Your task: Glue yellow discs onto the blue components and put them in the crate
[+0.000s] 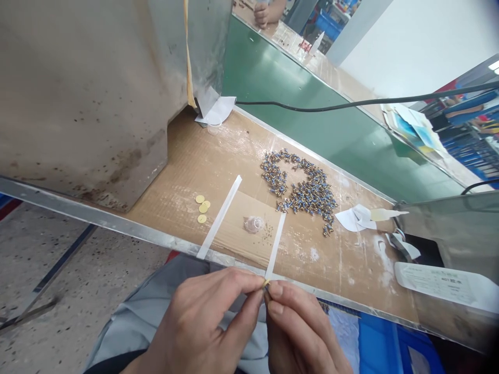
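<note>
My left hand (212,311) and my right hand (302,324) meet at the fingertips, just in front of the bench edge. Thumb and index finger of the left pinch a tiny yellow piece (266,283). The right fingertips are pressed together right against it, hiding most of what they grip. On the bench ahead lies a small clear plastic cap (255,224), with tiny brass-coloured bits (267,232) scattered beside it. Farther back spreads a heap of small blue and brass-coloured parts (312,195). Several round yellow discs (203,208) lie to the left.
Two white tape strips (220,217) cross the cardboard-covered bench (234,150). A metal housing (86,98) stands at left. To the right are a glue bottle (384,214), paper scraps (355,217) and a white labelled bottle (444,284). Another person's hand (263,14) rests beyond the green partition (288,83).
</note>
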Demonstrator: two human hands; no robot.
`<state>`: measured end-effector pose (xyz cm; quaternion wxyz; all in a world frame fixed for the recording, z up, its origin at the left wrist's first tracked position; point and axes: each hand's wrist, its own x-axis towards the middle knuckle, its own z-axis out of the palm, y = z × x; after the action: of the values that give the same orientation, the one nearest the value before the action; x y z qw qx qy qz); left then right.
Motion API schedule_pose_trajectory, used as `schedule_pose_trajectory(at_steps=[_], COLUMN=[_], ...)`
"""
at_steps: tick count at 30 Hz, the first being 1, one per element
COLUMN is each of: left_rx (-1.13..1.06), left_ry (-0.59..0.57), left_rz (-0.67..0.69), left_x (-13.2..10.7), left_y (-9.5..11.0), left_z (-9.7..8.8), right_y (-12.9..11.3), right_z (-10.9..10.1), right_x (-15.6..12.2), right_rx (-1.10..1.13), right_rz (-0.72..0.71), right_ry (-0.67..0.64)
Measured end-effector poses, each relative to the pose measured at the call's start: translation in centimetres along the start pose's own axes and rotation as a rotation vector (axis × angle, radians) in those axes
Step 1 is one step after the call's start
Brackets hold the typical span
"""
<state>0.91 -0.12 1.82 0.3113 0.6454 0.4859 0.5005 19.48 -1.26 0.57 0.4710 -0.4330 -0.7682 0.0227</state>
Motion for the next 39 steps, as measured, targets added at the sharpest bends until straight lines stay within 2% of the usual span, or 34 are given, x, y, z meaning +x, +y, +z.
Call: schedule_pose_trajectory(at_steps=[6,9,12,15,17,19,26,30,39], left_rx=[-0.078,-0.116,-0.230,-0.294,-0.268,-0.226,-0.134,-0.119,-0.131], left_ry=[0.002,-0.009,-0.084,-0.126,-0.130,-0.135,-0.060,-0.047,-0.059], left_rz=[-0.078,-0.171,-0.288,-0.339,-0.330,-0.314,-0.234,-0.232,-0.192], left_x=[0.3,0.5,0.5,0.3,0.1,0.1,0.4,0.6,0.1], left_y=[0.0,-0.4,-0.9,-1.3,-1.4,-1.3,-0.6,-0.4,-0.4], left_z=[-0.5,-0.7,-0.8,-0.9,-0.9,-0.9,-0.6,-0.4,-0.3], right_y=[0.1,0.0,0.1,0.4,0.6,0.7,0.8,1.0,0.9], right_z=[0.1,0.3,0.2,-0.1,-0.2,-0.1,-0.2,-0.3,-0.2], right_x=[0.0,-0.1,0.0,0.9,1.6,2.1,2.0,1.8,2.0], right_rx=[0.033,0.076,0.120,0.187,0.257,0.311,0.370,0.392,0.377], right_rz=[-0.026,-0.009,0.146,0.277,0.299,0.309,0.327,0.357,0.313], right_ry=[-0.018,0.014,0.049,-0.047,-0.137,-0.171,-0.172,-0.185,-0.171])
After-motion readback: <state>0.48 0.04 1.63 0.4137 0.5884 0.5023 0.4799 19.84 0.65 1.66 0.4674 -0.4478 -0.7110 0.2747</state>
